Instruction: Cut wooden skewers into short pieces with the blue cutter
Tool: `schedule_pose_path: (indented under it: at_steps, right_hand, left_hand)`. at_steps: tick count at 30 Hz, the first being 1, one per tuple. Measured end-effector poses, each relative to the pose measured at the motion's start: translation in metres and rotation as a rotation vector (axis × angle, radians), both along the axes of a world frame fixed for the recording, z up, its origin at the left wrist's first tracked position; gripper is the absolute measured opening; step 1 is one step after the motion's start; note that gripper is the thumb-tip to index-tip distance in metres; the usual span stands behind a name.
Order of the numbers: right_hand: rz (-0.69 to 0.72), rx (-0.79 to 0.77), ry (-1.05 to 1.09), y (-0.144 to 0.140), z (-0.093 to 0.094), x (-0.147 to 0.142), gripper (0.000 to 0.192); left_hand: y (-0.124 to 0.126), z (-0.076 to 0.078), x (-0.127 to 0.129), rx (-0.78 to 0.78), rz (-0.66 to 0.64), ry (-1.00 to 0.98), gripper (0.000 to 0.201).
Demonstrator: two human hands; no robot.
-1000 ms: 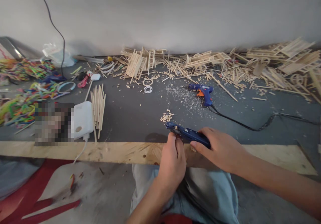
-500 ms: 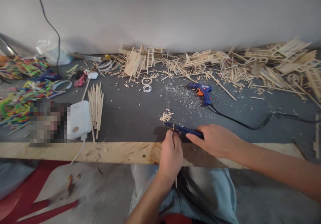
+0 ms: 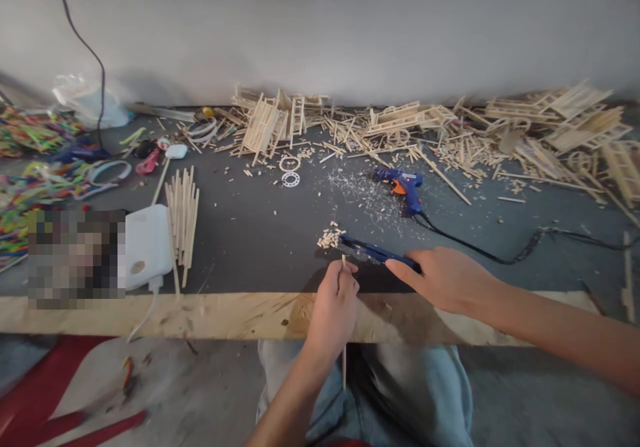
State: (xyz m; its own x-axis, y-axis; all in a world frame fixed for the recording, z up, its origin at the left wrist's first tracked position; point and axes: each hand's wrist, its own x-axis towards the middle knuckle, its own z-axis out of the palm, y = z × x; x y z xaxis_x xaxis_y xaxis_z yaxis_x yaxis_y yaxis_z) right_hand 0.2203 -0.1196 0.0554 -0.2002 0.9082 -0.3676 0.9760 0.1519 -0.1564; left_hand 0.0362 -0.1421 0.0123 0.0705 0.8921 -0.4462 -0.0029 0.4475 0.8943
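A thin wooden stick (image 3: 344,368) is pinched in my left hand (image 3: 334,307) at the table's front edge. Its short top end pokes out above my fingers, and the lower end hangs over my lap. In my right hand (image 3: 445,277) are the handles of a dark blue cutter (image 3: 373,249), whose tip points left, just above the stick's top end. Whether its jaws are apart is too blurred to tell. Beyond the tip lies a small pile of short cut wood pieces (image 3: 330,236).
A blue glue gun (image 3: 407,185) lies behind the cutter, its black cord running right. Loose sticks and small wooden frames (image 3: 263,127) line the wall. Left are a bundle of sticks (image 3: 183,217), a white adapter (image 3: 149,247), colourful pipe cleaners (image 3: 43,187) and two rings (image 3: 291,179).
The cutter has moved away from the stick's top end, a little right and forward; the stick stood at its jaws before. My left hand has shifted slightly left, still holding the stick.
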Motion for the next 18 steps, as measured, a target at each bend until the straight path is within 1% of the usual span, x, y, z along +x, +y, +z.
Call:
schedule_pose_path:
  at_steps: [4, 9, 14, 18]
  right_hand:
    - [-0.020, -0.013, -0.015, -0.002, 0.006, 0.006, 0.061]
    - [-0.025, -0.012, 0.123, -0.010, 0.016, 0.001, 0.050]
    - [-0.011, 0.009, 0.208, -0.014, 0.020, -0.003, 0.040]
    - [-0.026, 0.016, 0.253, -0.014, 0.019, -0.001, 0.039]
  left_hand:
    - [0.000, 0.007, -0.001, -0.044, -0.035, -0.106, 0.019]
    - [-0.005, 0.015, -0.006, -0.098, -0.086, -0.255, 0.024]
    - [-0.009, 0.012, -0.014, -0.025, -0.102, -0.258, 0.030]
    - [-0.011, 0.014, -0.016, -0.021, -0.106, -0.260, 0.031]
